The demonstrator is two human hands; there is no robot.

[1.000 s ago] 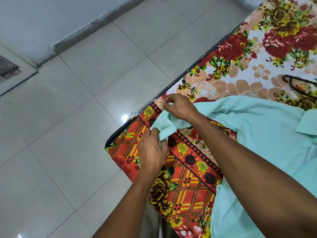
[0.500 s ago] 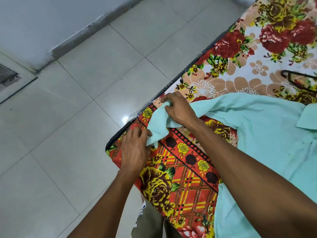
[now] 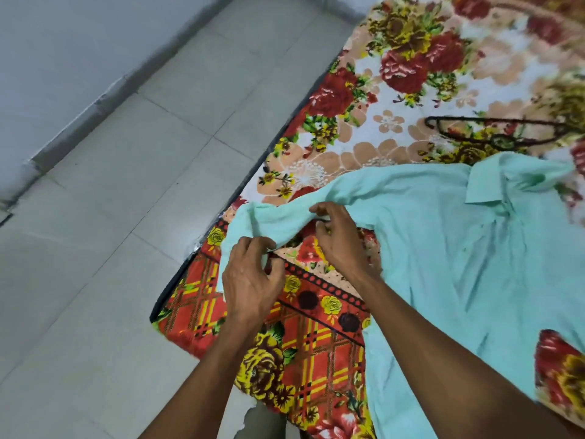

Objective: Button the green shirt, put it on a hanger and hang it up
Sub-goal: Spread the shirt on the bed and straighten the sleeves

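Both hands pinch the sleeve of the green shirt [image 3: 443, 248], left hand [image 3: 250, 280] at the cuff and right hand [image 3: 338, 239] further up, apparently to spread it flat near the bed's [image 3: 316, 369] front left corner.

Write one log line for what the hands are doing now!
left hand: pinches sleeve end | right hand: pinches sleeve | green shirt: on bed | hanger: untouched
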